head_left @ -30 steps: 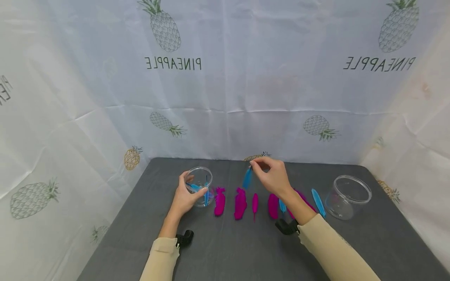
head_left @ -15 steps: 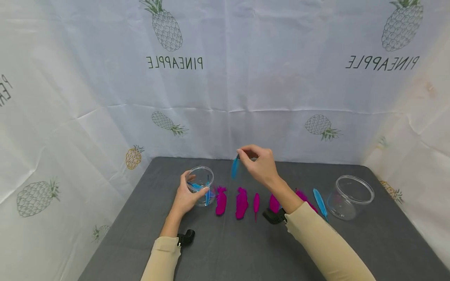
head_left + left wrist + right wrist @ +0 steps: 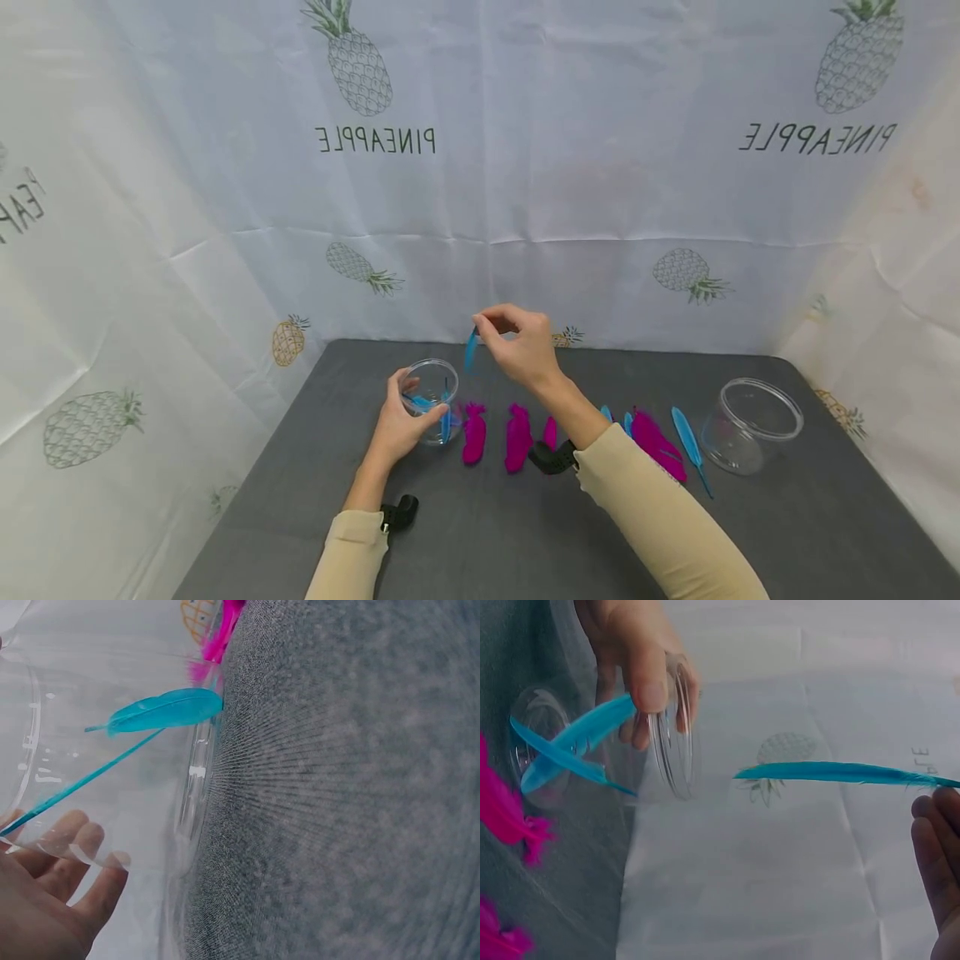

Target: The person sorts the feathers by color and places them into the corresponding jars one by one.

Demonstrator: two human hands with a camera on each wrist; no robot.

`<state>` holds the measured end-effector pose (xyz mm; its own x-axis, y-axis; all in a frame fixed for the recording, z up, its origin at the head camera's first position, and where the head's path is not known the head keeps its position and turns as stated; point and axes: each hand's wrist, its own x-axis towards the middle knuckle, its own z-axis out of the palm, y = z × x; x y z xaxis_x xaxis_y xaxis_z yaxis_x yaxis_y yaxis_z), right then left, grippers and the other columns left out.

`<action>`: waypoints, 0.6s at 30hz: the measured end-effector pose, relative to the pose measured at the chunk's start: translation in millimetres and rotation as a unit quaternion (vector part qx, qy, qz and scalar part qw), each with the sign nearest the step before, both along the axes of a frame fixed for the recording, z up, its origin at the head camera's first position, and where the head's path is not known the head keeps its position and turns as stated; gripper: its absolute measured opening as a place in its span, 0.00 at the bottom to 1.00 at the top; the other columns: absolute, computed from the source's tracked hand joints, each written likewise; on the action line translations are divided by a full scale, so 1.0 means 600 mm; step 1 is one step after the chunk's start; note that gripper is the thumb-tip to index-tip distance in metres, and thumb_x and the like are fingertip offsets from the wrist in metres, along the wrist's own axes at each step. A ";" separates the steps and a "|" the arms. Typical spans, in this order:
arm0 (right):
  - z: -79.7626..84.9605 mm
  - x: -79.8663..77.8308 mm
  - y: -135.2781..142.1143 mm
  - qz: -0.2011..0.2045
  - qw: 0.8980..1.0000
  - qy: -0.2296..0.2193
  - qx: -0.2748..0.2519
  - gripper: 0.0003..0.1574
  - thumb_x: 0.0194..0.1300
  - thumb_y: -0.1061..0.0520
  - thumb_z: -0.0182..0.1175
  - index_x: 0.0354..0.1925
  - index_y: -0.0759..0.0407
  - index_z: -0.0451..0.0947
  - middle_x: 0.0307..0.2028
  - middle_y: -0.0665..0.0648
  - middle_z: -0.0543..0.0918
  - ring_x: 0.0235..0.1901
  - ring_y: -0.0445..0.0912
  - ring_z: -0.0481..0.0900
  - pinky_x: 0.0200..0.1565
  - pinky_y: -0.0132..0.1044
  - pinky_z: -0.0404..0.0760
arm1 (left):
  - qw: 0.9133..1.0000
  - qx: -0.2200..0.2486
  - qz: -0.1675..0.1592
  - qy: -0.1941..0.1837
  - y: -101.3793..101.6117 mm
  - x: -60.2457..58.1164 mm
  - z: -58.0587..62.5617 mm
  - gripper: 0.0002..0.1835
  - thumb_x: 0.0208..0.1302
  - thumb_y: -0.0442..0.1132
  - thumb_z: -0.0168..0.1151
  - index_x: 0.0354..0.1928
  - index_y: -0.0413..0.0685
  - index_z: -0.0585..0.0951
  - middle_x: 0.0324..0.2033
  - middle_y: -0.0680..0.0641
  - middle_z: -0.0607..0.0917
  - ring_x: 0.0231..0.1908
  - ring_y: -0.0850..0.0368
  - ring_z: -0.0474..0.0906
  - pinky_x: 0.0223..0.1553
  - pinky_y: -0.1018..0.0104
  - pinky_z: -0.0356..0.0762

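A clear plastic jar [image 3: 438,385] stands at the table's left, its side gripped by my left hand [image 3: 396,427] between thumb and fingers. Blue feathers lie crossed inside it, one broad feather [image 3: 166,710] showing plainly in the left wrist view. My right hand [image 3: 525,348] is raised to the right of the jar and above its rim. It pinches another blue feather [image 3: 470,352] by the quill end, and the vane hangs down from the fingertips. In the right wrist view this held feather [image 3: 825,772] is apart from the jar's mouth.
Magenta feathers [image 3: 518,440] lie in a row right of the jar, some partly hidden by my right forearm. Farther right are a magenta bunch [image 3: 656,446], a blue feather [image 3: 686,437] and a second clear jar [image 3: 738,454]. A pineapple-print curtain [image 3: 480,183] hangs behind the table.
My right hand has moved left and slightly up with the blue feather, closer to the left jar. The left hand stays on its jar.
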<state>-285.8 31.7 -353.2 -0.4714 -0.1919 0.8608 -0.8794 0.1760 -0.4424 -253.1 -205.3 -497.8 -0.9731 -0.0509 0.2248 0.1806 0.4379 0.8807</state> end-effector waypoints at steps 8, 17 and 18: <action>-0.025 -0.005 -0.033 0.008 1.000 -0.017 0.006 0.04 0.65 0.66 0.67 0.39 0.65 0.87 0.30 0.57 0.89 0.27 0.48 0.86 0.35 0.41 0.85 | 1.000 0.002 -0.004 -0.001 0.000 0.000 -0.001 0.53 0.58 0.53 0.76 0.76 0.50 0.52 0.69 0.41 0.69 0.71 0.42 0.64 0.64 0.39 0.68; -0.057 -0.009 -0.072 0.013 0.997 -0.064 0.035 0.06 0.68 0.63 0.65 0.40 0.65 0.86 0.31 0.56 0.88 0.28 0.45 0.85 0.37 0.35 0.85 | 1.000 0.000 -0.004 0.002 -0.002 0.002 -0.001 0.53 0.59 0.55 0.75 0.76 0.51 0.52 0.69 0.40 0.69 0.71 0.41 0.64 0.64 0.39 0.68; -0.061 -0.008 -0.076 0.013 0.996 -0.075 0.040 0.06 0.69 0.62 0.65 0.40 0.65 0.86 0.31 0.56 0.88 0.29 0.45 0.85 0.37 0.35 0.85 | 1.000 0.001 -0.005 0.002 -0.002 0.002 -0.001 0.53 0.59 0.55 0.75 0.76 0.51 0.52 0.69 0.40 0.69 0.71 0.41 0.64 0.64 0.39 0.68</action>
